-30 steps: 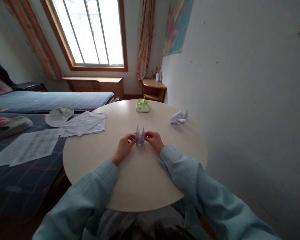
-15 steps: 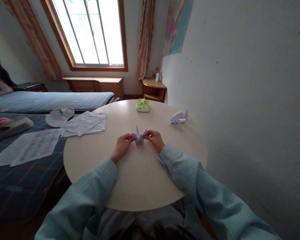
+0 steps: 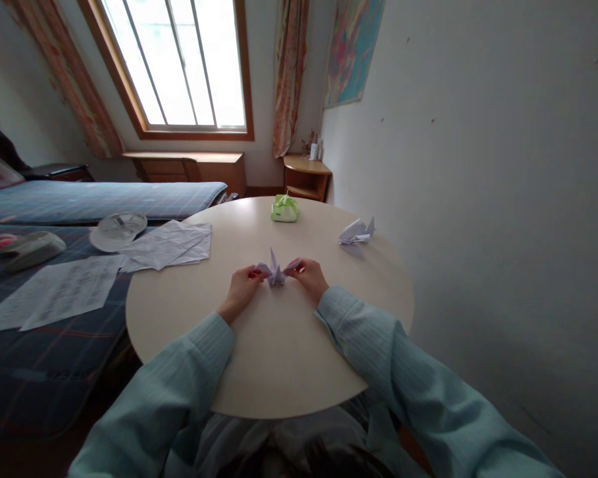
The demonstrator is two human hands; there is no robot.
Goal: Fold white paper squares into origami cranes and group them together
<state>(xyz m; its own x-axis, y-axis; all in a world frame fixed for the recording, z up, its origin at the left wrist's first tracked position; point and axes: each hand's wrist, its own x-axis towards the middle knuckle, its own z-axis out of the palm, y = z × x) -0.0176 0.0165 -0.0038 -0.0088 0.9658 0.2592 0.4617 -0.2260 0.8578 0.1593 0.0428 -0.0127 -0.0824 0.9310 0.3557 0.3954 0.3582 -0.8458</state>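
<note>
A white folded paper crane [image 3: 277,275] stands at the middle of the round table [image 3: 279,352], with a pointed part sticking up. My left hand [image 3: 244,285] pinches its left wing between thumb and fingers. On the other side, my right hand [image 3: 307,277] grips the right wing the same way. Both wings are spread out sideways, and the fingers partly cover their tips. Farther off, at the table's right edge, rests another folded paper piece [image 3: 355,232], apart from my hands.
A green tissue pack [image 3: 284,208] sits at the table's far side. Creased paper sheets [image 3: 172,244] lie over the left edge, beside printed sheets [image 3: 74,292] and a white cap [image 3: 118,231] on the bed [image 3: 44,372]. A wall [image 3: 478,232] rises close on the right.
The crane's wings have been drawn lower and farther apart, the right one now nearly flat. Both hands keep their hold and have barely shifted.
</note>
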